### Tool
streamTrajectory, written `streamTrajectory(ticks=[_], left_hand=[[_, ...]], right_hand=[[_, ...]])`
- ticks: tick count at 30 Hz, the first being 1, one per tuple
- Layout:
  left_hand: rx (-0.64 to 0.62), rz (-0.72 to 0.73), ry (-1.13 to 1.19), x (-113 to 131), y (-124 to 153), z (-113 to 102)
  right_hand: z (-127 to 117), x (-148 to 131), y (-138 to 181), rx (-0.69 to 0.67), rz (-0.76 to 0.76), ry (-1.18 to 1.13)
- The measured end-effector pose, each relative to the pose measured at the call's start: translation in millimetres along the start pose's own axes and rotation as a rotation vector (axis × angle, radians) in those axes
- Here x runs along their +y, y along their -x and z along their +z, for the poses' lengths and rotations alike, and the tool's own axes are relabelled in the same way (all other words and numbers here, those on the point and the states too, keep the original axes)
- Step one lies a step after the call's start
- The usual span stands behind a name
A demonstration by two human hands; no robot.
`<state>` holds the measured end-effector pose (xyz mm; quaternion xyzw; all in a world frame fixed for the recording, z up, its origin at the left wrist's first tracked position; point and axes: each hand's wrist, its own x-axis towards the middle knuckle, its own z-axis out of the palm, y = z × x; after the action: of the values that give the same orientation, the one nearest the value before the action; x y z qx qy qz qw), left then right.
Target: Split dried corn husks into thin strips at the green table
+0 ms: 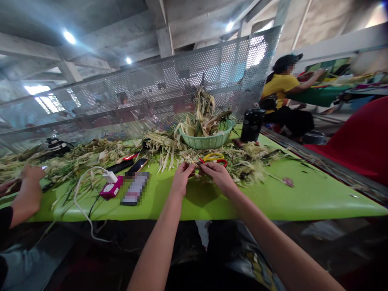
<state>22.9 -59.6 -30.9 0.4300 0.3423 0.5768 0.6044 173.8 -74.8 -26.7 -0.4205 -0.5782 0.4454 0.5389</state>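
Note:
My left hand and my right hand meet above the near part of the green table, fingertips pinched close together. A thin, pale bit seems to lie between them, too small to name. Just beyond my right fingers are scissors with red and yellow loop handles; their blades are partly hidden. Pale dried husk scraps lie heaped around and behind both hands. Behind them stands a light green plastic basket filled with dry corn husks.
To the left lie a phone, a darker phone and a magenta box with a white cable. Another person's hand works at far left. A black container stands right of the basket, before a perforated metal screen.

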Motion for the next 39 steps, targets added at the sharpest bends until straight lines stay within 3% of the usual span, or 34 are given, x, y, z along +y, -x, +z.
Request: streamTrajectory(ticks=[5,11,16,20,24,28,33,39], left_hand=[[0.096,0.000,0.097,2,-2,-1],[0.098,-0.075,0.267,-2,-5,-5],[0.020,-0.137,0.231,-3,-3,-3],[-0.069,-0.091,0.129,-3,-2,-2],[-0.033,0.007,-0.013,-6,-6,-6],[-0.012,0.051,-0.094,-7,-8,-8],[-0.060,0.052,-0.097,-4,-6,-5],[-0.227,-0.015,0.022,0,1,1]], right_hand=[[-1,3,0,0.003,-0.020,0.058],[0,6,-3,-0.043,-0.033,0.129],[-1,2,-1,-0.018,-0.044,0.156],[-2,2,0,0.008,-0.079,0.178],[-4,7,-1,0.016,-0.139,0.265],[-7,11,-1,0.124,-0.193,0.405],[-8,7,-2,0.211,-0.225,0.456],[-9,4,-3,0.221,-0.193,0.381]])
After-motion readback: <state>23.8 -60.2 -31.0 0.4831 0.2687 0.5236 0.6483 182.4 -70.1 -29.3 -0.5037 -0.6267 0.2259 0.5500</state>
